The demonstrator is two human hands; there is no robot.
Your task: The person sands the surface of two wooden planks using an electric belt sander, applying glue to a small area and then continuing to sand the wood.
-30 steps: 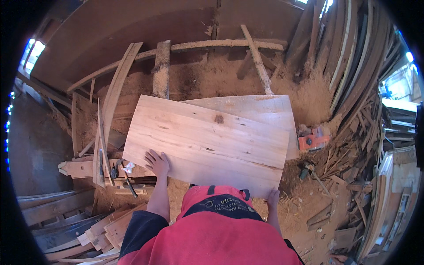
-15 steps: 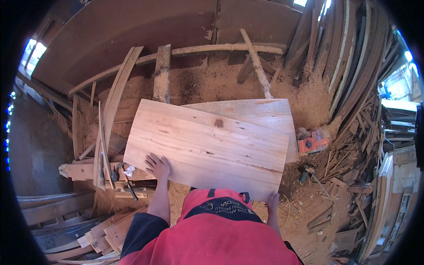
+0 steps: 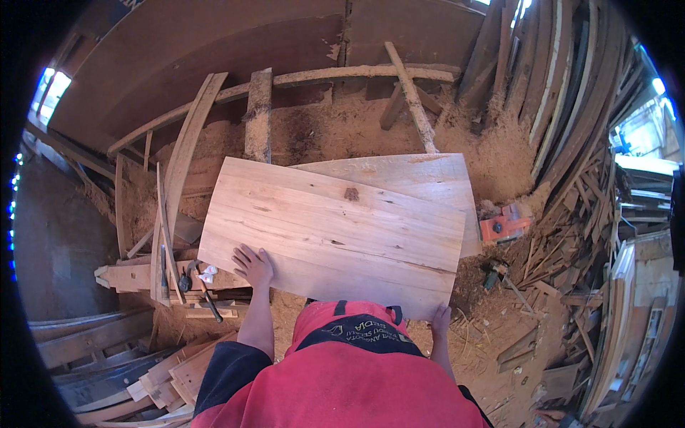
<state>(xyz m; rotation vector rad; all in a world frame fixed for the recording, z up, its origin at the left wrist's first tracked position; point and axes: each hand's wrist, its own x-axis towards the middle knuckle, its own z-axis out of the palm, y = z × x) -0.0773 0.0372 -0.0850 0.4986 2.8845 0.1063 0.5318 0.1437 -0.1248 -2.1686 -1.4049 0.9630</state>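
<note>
A wide, pale wooden panel [image 3: 335, 235] with knots and streaked grain lies slanted in front of me, its near edge close to my body. Spread fingers of my left hand [image 3: 254, 267] rest flat on its top near the left part of the near edge. At the near right corner, my right hand [image 3: 441, 319] grips the panel's edge; part of that hand is hidden. Beneath it, a second pale panel [image 3: 435, 175] with a curved far edge sticks out at the back and right. Most of the lower panel is covered.
An orange power planer [image 3: 505, 227] sits right of the panels. At the left lie a hammer [image 3: 207, 296] and other hand tools on timber. Two rough support beams [image 3: 259, 118] run back over heaped sawdust [image 3: 314, 132]. Scrap wood and leaning planks [image 3: 571, 93] crowd the right side.
The whole view has shifted very slightly. Both hands keep their places on the upper panel, and no clear movement of the panels shows.
</note>
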